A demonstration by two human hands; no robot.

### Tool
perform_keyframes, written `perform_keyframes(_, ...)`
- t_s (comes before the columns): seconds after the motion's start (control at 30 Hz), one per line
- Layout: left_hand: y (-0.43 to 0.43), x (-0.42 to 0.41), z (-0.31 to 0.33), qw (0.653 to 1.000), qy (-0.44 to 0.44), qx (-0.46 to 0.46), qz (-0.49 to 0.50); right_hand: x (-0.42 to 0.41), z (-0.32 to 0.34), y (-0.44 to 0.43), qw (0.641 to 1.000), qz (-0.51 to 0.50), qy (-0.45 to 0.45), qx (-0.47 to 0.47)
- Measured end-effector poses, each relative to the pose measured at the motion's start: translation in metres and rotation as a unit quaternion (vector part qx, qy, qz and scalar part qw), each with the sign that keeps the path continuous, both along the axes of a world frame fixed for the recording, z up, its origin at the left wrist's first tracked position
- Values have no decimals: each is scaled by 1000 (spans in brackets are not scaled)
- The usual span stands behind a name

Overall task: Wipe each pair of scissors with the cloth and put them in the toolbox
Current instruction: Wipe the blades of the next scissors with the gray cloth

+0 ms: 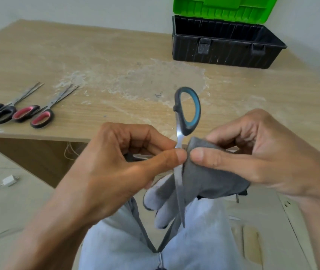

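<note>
A seated person is holding a pair of blue-handled scissors (pixel 187 110) and a grey cloth (pixel 209 176) above the lap, well in front of the open toolbox (pixel 223 53) and just off the near edge of the table (pixel 96 55). The left hand (pixel 116 168) is pinching the steel just below the handle between thumb and curled fingers. The pair is standing upright, with the handle loop pointing up toward the toolbox and the blade tip pointing down at the light trousers (pixel 204 240). The right hand (pixel 252 152) is pinching the cloth between thumb and forefinger and pressing it against the right side of the blade, the two thumbs nearly touching. The loose end of the cloth is hanging beneath that hand. Whether the blades are lying together or apart cannot be told behind the fingers.

The toolbox, black with its green lid (pixel 223 8) standing raised, is sitting at the far right of the table. Far to the left of the toolbox, near the table's front edge, black-handled scissors (pixel 1 114) and red-handled scissors (pixel 38 115) are lying flat side by side, handles touching and tips pointing toward the back of the table. A white charger (pixel 9 181) is lying on the floor, far to the left of the toolbox and below the table
</note>
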State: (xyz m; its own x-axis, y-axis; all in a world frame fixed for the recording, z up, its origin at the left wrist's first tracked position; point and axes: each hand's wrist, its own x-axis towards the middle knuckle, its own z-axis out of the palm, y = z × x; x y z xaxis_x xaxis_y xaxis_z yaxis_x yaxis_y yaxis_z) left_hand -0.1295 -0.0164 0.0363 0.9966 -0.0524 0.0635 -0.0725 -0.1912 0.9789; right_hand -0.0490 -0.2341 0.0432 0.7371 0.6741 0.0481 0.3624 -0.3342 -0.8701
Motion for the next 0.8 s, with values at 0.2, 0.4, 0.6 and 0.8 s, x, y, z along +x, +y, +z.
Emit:
perform_keyframes(0.2, 13, -1, -3, 1000, 7, -13, 11, 3, 6, -11, 999, 2, 50, -10)
perform_keyframes(0.4, 8, 2, -3, 1000, 6, -20, 4, 0, 3, -4, 999, -15, 48, 16)
perform_keyframes(0.6, 15, -1, -4, 999, 28, -38, 10, -1, 4, 3, 998, -10, 62, -3)
perform_keyframes(0.8, 22, -1, -2, 996, 38, -58, 48, -2, 4, -9, 994, -71, 73, 26)
